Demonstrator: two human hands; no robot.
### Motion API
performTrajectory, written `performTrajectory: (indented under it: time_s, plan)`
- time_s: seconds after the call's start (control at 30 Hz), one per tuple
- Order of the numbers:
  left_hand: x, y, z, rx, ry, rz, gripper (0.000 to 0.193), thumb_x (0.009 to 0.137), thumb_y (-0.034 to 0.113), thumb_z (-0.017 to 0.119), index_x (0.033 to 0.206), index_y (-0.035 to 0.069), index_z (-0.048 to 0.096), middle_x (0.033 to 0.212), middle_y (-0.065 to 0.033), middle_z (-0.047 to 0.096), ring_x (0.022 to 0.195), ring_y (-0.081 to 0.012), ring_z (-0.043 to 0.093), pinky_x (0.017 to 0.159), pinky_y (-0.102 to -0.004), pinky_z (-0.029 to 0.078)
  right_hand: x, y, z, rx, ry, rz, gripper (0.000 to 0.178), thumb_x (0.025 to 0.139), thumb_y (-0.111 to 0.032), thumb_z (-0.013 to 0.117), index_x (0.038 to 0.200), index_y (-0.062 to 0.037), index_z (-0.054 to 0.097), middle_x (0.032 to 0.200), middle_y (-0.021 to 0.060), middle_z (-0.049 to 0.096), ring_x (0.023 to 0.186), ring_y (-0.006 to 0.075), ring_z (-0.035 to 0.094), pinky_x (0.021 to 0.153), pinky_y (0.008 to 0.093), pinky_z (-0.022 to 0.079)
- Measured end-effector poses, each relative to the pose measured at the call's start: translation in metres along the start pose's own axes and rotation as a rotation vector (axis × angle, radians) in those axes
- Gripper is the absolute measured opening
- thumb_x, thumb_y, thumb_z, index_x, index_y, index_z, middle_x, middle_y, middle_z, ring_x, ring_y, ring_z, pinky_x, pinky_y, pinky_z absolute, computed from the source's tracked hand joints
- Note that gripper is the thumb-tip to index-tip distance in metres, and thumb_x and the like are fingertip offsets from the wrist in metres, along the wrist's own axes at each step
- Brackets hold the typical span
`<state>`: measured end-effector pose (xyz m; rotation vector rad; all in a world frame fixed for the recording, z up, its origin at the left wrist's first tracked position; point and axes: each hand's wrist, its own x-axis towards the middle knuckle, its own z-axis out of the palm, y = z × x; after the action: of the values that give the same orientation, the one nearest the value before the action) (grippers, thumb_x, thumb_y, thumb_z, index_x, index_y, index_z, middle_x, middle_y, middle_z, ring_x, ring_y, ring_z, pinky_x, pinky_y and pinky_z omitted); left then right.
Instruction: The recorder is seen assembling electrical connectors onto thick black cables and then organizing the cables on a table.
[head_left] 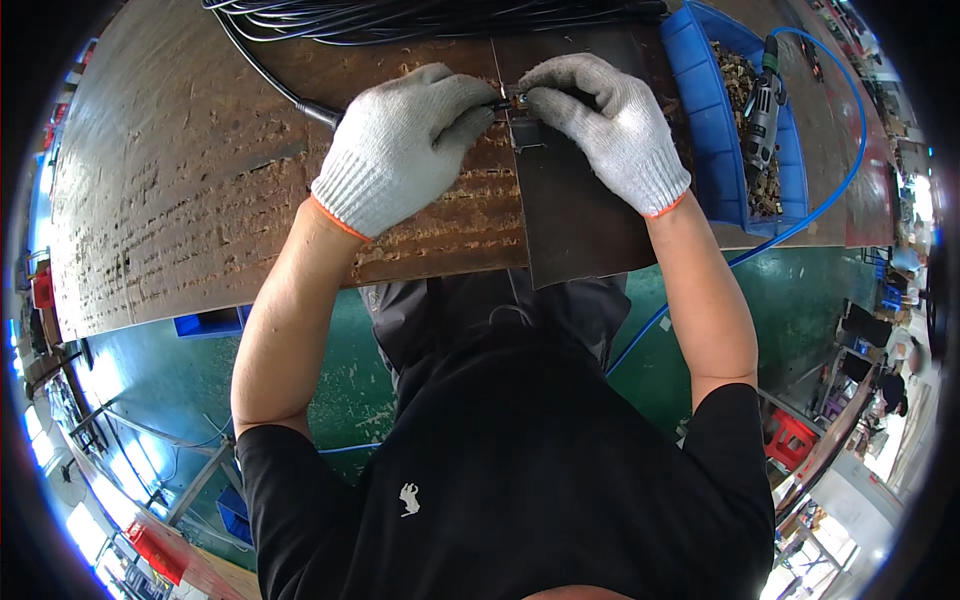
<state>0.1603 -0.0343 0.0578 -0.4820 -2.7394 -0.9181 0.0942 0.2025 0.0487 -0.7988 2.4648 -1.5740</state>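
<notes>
Both hands wear white knit gloves with orange cuff edges and meet over the workbench (pixel 230 190). My left hand (pixel 400 140) is closed around a black cable (pixel 270 75), whose end pokes out between thumb and forefinger. Facing it, my right hand (pixel 610 120) pinches a small metal piece (pixel 521 100) against the cable end. Fingers hide most of the piece, so I cannot tell its exact shape or whether it sits on the cable. Just below the fingertips, a small dark block (pixel 528 132) rests on a dark sheet (pixel 590 220).
A thick bundle of black cables (pixel 430 20) lies along the bench's far side. To the right stands a blue bin (pixel 708 130) of small brass-coloured parts (pixel 765 190), with a grey-green air tool (pixel 763 115) lying across it. Its blue hose (pixel 855 150) loops down past my right arm.
</notes>
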Motion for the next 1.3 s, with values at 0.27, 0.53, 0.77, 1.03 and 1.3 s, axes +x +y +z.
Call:
performTrajectory:
  time_s: [0.27,0.53,0.77,1.03,1.3]
  plan:
    - [0.002,-0.006,0.011,0.085,-0.097,-0.060,0.025,0.100,0.019,0.069,0.120,0.008,0.078,0.109,-0.0151,0.075,0.098,-0.0325,0.076,0.088,-0.0407,0.060,0.007,0.003,0.003,-0.491,-0.025,-0.142,0.024,0.095,-0.029,0.079,0.111,-0.0119,0.082,0.111,0.0087,0.079,0.104,0.0287,0.076,0.093,0.0386,0.059]
    - [-0.002,-0.013,0.026,0.139,-0.048,-0.047,0.025,0.100,0.023,0.069,0.119,0.010,0.079,0.112,-0.0129,0.076,0.102,-0.0342,0.075,0.091,-0.0421,0.060,0.023,-0.002,-0.004,-0.309,-0.189,0.072,0.024,0.095,-0.025,0.076,0.112,-0.0083,0.082,0.103,0.0101,0.082,0.092,0.0222,0.077,0.087,0.0338,0.059]
    - [-0.003,-0.017,0.034,0.150,0.068,0.029,0.024,0.098,0.024,0.072,0.117,0.010,0.081,0.110,-0.0113,0.077,0.102,-0.0327,0.075,0.090,-0.0409,0.060,0.025,-0.001,-0.003,-0.370,-0.197,0.068,0.025,0.094,-0.026,0.077,0.113,-0.0093,0.082,0.104,0.0113,0.081,0.093,0.0237,0.078,0.088,0.0350,0.060]
    - [-0.008,-0.019,0.034,0.126,0.067,-0.024,0.025,0.098,0.026,0.073,0.116,0.012,0.081,0.111,-0.0082,0.078,0.107,-0.0299,0.074,0.097,-0.0406,0.059,0.008,-0.023,-0.065,-0.438,0.161,-0.042,0.033,0.099,-0.035,0.076,0.116,-0.0063,0.080,0.105,0.0104,0.081,0.100,0.0215,0.076,0.091,0.0355,0.057]
    - [-0.003,-0.020,0.037,0.117,0.105,0.038,0.023,0.098,0.026,0.074,0.114,0.012,0.082,0.108,-0.0079,0.078,0.105,-0.0297,0.075,0.092,-0.0396,0.060,-0.026,0.065,-0.225,-1.248,0.384,0.559,0.083,0.091,-0.054,0.069,0.159,-0.0123,0.049,0.126,0.0312,0.072,0.118,0.0444,0.071,0.104,0.0498,0.054]
